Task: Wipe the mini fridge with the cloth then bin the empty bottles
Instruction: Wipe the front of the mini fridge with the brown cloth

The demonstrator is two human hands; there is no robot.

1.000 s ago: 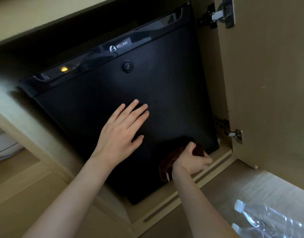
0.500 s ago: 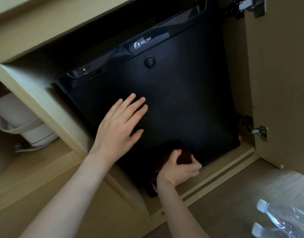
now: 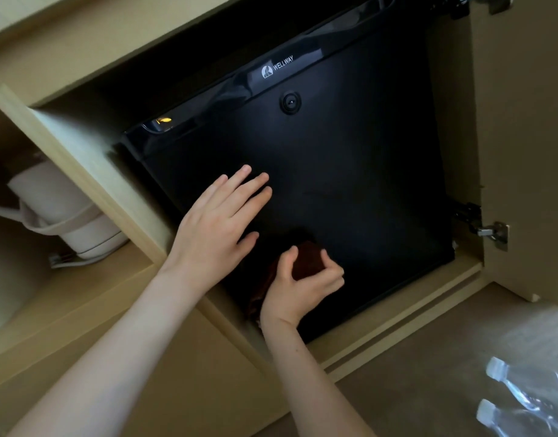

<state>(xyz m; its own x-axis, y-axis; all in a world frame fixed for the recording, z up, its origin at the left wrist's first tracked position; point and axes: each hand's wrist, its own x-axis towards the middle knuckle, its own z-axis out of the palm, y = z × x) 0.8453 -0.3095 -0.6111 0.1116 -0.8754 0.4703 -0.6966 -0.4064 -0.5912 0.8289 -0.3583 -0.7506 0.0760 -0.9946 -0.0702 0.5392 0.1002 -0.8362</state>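
A black mini fridge [image 3: 350, 171] sits inside a wooden cabinet, its door closed. My left hand [image 3: 217, 222] lies flat on the fridge door with straight fingers. Just below it, my right hand [image 3: 303, 285] grips a bunched dark brown cloth [image 3: 306, 257] against the lower left part of the door. Two clear plastic bottles [image 3: 523, 402] with white caps lie on the floor at the bottom right, partly cut off by the frame edge.
The cabinet door [image 3: 523, 137] stands open at the right, with hinges top and bottom. A wooden divider [image 3: 91, 184] separates the fridge bay from a left shelf holding a white kettle [image 3: 63, 216] with its cord.
My right hand has slid the cloth leftward along the bottom of the fridge door, then slightly up. My left hand stays flat on the door. The view has shifted left.
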